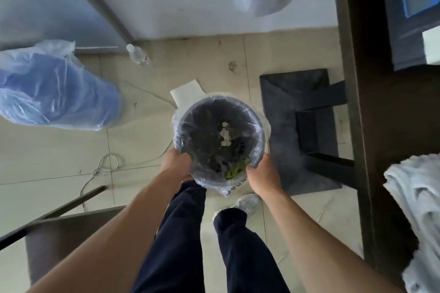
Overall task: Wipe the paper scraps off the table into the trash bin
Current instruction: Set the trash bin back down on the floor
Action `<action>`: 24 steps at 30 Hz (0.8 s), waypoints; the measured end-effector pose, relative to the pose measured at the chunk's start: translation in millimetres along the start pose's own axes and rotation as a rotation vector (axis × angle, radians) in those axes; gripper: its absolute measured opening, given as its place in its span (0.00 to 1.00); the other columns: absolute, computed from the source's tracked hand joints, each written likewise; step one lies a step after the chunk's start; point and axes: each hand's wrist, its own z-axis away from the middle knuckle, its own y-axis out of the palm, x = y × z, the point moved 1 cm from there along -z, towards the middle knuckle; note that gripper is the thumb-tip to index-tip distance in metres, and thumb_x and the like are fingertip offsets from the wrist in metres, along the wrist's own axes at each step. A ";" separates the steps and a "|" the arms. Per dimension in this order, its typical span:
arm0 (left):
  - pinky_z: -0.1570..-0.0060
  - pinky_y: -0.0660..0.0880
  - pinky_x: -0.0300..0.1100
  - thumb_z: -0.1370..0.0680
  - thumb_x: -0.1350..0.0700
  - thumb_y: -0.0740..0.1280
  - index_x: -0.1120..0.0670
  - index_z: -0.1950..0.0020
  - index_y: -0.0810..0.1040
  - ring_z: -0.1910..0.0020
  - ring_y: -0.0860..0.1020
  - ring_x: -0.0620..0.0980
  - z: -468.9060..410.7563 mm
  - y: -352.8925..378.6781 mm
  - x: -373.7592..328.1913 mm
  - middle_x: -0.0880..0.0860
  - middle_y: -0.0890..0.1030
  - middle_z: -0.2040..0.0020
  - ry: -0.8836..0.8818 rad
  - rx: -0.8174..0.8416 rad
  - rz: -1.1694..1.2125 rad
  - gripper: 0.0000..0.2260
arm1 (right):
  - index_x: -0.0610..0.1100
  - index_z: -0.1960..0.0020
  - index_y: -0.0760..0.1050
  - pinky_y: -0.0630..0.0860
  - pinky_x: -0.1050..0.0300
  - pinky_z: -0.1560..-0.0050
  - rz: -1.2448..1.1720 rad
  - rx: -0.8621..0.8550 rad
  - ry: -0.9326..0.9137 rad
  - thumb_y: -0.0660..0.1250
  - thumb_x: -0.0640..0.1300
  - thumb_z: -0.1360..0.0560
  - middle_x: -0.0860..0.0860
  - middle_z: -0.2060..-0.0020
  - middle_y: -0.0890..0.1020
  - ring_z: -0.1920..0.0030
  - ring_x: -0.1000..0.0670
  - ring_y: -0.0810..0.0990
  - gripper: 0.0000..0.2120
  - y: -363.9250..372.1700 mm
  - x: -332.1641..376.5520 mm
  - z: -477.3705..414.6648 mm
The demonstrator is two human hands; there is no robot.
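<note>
Seen from above: round trash bin (pixel 220 140), mouth open straight up toward the camera, long axis vertical, lined with a clear plastic bag whose edge folds out over the rim. Held at its near rim by both hands: left hand (pixel 177 164) clamped on the near-left edge, right hand (pixel 262 175) clamped on the near-right edge, fingers curled over rim and liner. Whether lifted or resting on the tiled floor (pixel 59 150) cannot be told. Inside, on dark contents, a few white paper scraps (pixel 225 135) near the middle, with something yellow-green at the near side. Directly under the bin's near edge, dark trouser legs and a pale shoe (pixel 247 203). Along the right edge of view, the dark table (pixel 390 126), with a crumpled white cloth (pixel 416 209) on its near part. On the floor between bin and table, a grey mat (pixel 283 131). At far left, a blue plastic bag (pixel 52 88); beyond it, a clear bottle (pixel 138 54) lying near the wall.
</note>
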 end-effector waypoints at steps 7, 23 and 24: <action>0.57 0.83 0.59 0.28 0.68 0.56 0.58 0.43 0.78 0.55 0.84 0.60 -76.6 30.6 -5.1 0.60 0.83 0.50 -0.017 0.004 -0.050 0.18 | 0.45 0.44 0.74 0.80 0.45 0.47 -0.231 -0.018 0.232 0.61 0.40 0.23 0.48 0.54 0.80 0.53 0.44 0.81 0.08 42.0 -12.1 -77.5; 0.54 0.83 0.58 0.24 0.67 0.57 0.57 0.37 0.77 0.53 0.83 0.62 -245.6 98.4 -29.8 0.61 0.82 0.48 -0.014 0.022 -0.173 0.18 | 0.39 0.45 0.74 0.80 0.41 0.47 -0.404 -0.088 0.336 0.61 0.35 0.24 0.41 0.52 0.80 0.54 0.40 0.81 0.09 111.2 -38.3 -270.7; 0.54 0.83 0.58 0.24 0.67 0.58 0.57 0.37 0.77 0.53 0.83 0.62 -251.3 100.2 -29.3 0.61 0.82 0.48 -0.013 0.026 -0.179 0.18 | 0.39 0.45 0.74 0.80 0.40 0.46 -0.386 -0.095 0.325 0.61 0.36 0.24 0.41 0.52 0.80 0.52 0.39 0.82 0.09 115.2 -40.2 -275.4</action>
